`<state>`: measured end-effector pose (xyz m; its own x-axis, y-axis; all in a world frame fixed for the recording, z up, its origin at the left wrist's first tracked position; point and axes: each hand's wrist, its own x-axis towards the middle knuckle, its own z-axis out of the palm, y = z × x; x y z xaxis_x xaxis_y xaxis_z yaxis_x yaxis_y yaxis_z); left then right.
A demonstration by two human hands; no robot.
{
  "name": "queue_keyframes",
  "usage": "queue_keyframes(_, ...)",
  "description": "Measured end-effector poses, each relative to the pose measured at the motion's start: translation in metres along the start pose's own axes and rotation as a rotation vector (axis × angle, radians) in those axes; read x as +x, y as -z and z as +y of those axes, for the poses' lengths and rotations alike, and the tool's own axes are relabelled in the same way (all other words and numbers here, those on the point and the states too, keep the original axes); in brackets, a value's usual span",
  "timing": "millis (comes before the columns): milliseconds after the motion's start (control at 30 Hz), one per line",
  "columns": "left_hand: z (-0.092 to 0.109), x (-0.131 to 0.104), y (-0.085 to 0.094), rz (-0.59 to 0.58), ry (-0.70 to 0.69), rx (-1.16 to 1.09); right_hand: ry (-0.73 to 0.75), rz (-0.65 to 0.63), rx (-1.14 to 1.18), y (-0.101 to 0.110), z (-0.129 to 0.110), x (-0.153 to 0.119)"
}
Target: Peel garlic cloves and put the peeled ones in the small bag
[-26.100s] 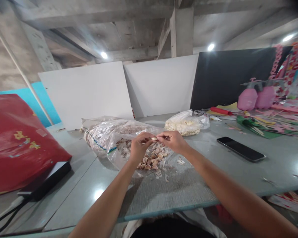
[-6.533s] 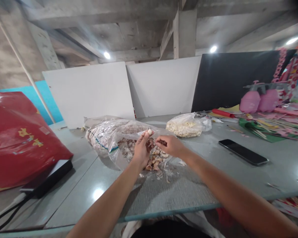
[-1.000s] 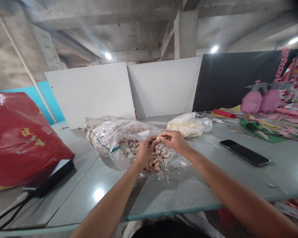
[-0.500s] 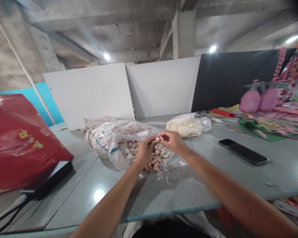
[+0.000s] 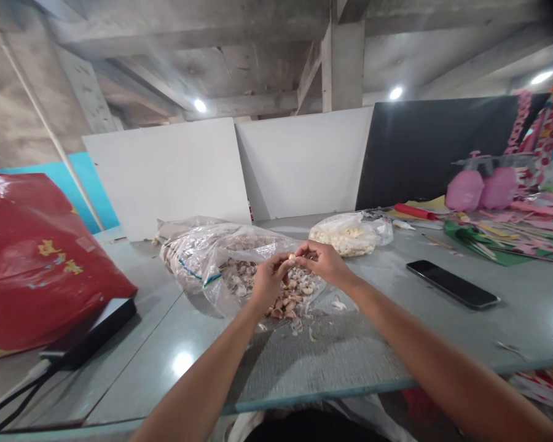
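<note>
A pale garlic clove (image 5: 292, 258) is pinched between the fingertips of both hands, above a pile of garlic. My left hand (image 5: 270, 279) grips it from the left, fingers closed. From the other side, my right hand (image 5: 321, 260) holds it between thumb and forefinger. Beneath them, unpeeled garlic cloves (image 5: 283, 305) and loose skins spill from the mouth of a large clear plastic bag (image 5: 203, 248). Behind my right hand lies a clear bag of peeled garlic (image 5: 345, 236). Scraps of skin (image 5: 338, 304) lie on the grey table.
A black phone (image 5: 451, 283) lies to the right. At the left are a red bag (image 5: 41, 264) and a black box with cables (image 5: 96, 331). Pink spray bottles (image 5: 464, 190) and coloured paper scraps (image 5: 502, 239) cover the far right. White boards (image 5: 166, 175) stand behind.
My right fingers have shifted slightly around the clove. Both hands stay together over the pile, and the other things lie as before.
</note>
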<state>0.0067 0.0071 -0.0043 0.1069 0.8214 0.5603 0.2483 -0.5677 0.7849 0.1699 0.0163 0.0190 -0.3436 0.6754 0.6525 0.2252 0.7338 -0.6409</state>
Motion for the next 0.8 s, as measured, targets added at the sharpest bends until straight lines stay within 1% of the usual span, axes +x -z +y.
queue_keyframes(133, -0.0003, 0.0001, 0.0002, -0.002, 0.003, 0.003, -0.002, -0.036, -0.018, 0.0021, -0.0002, 0.0006)
queue_keyframes(333, 0.0029, -0.0005, 0.0009, -0.038, 0.002, 0.057, -0.014, -0.156, -0.018, 0.0076, -0.0009, 0.0008)
queue_keyframes(467, 0.0001, -0.0004, 0.0011, -0.048, 0.003, 0.056, -0.019, -0.193, -0.056, 0.0074, 0.0001, 0.0004)
queue_keyframes(567, -0.0035, 0.0003, 0.0011, -0.024, 0.015, 0.026, 0.013, -0.170, -0.111, 0.0051, 0.0004, 0.0000)
queue_keyframes(667, -0.0049, 0.0015, 0.0008, -0.003, 0.022, -0.010, 0.052, -0.105, -0.164, 0.0030, -0.0007, -0.0009)
queue_keyframes(733, -0.0045, 0.0022, 0.0007, -0.002, 0.022, -0.025, 0.063, -0.066, -0.169, 0.0026, -0.0022, -0.0015)
queue_keyframes(800, -0.0038, 0.0024, 0.0008, -0.008, 0.021, -0.025, 0.068, -0.060, -0.145, 0.0027, -0.0034, -0.0019)
